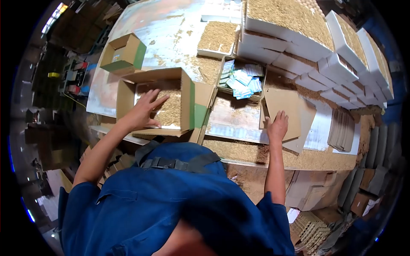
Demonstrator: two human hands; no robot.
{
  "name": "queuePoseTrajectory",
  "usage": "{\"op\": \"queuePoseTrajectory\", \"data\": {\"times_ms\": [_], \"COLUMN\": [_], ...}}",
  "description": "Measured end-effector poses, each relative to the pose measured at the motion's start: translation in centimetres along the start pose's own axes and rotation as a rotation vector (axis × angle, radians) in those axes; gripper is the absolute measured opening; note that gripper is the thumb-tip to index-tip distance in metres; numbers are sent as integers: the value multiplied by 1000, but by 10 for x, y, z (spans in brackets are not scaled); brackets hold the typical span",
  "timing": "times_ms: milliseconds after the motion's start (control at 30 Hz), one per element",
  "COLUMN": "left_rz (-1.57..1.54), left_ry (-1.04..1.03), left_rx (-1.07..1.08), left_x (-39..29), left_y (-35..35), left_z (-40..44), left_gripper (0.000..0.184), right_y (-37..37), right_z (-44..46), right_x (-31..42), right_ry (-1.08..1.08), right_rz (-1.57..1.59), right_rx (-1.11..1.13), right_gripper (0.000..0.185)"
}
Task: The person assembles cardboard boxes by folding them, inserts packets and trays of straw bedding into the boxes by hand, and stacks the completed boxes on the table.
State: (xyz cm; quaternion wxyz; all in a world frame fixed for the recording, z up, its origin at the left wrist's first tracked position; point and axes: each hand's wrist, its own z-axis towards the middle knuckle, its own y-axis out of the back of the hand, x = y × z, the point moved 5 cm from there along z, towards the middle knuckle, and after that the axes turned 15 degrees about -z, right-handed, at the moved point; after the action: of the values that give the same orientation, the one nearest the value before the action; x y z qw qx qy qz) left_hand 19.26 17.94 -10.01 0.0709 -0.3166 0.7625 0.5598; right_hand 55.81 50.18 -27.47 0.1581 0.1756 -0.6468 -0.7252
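Observation:
My left hand [147, 110] reaches into an open cardboard box [188, 100], its fingers spread over a white tray of straw-like shavings [170, 110] inside. My right hand [277, 125] rests on flat cardboard sheets [284, 104], fingers apart, on the right part of the table. Between my hands, a smaller box [222, 91] holds several blue and white packets [244, 81]. Whether my right fingers grip the top sheet's edge is not visible; they appear to lie on it.
A smaller open box [124, 55] stands at the back left. White foam trays filled with shavings [290, 21] are stacked at the back right, with one tray [217, 38] beside them. A pile of folded cardboard [341, 130] lies at the right edge of the table [256, 160].

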Motion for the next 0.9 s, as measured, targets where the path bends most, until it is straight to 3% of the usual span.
{"op": "queuePoseTrajectory", "data": {"times_ms": [133, 267, 400, 533, 600, 667, 733, 867, 900], "left_rz": [-15, -32, -109, -225, -285, -247, -474, -727, -1037], "left_ry": [-51, -82, -138, -122, -153, -198, -163, -181, -147], "left_rx": [-20, -74, -206, -351, -499, -703, -763, -815, -746], "left_x": [8, 12, 19, 33, 48, 61, 81, 113, 120], "left_y": [-1, 5, 28, 61, 76, 85, 87, 77, 68], "left_z": [0, -2, -19, -51, -70, -86, -91, -82, -77], "left_gripper": [101, 84, 71, 59, 51, 44, 47, 50, 52], "right_y": [-7, 27, 58, 144, 205, 268, 315, 324, 310], "right_z": [10, 21, 36, 25, 8, -10, -34, -92, -99], "right_x": [-3, -9, -57, -64, -14, 71, 162, 333, 359], "right_ry": [24, -136, -367, -455, -519, -207, 272, 901, 989], "right_rz": [-17, 56, 13, 49, 173, 449, 356, 352, 360], "right_rx": [-70, 11, -350, -458, -508, -701, -955, -734, -648], "right_gripper": [37, 29, 24, 21, 17, 5, 5, 19, 22]}}
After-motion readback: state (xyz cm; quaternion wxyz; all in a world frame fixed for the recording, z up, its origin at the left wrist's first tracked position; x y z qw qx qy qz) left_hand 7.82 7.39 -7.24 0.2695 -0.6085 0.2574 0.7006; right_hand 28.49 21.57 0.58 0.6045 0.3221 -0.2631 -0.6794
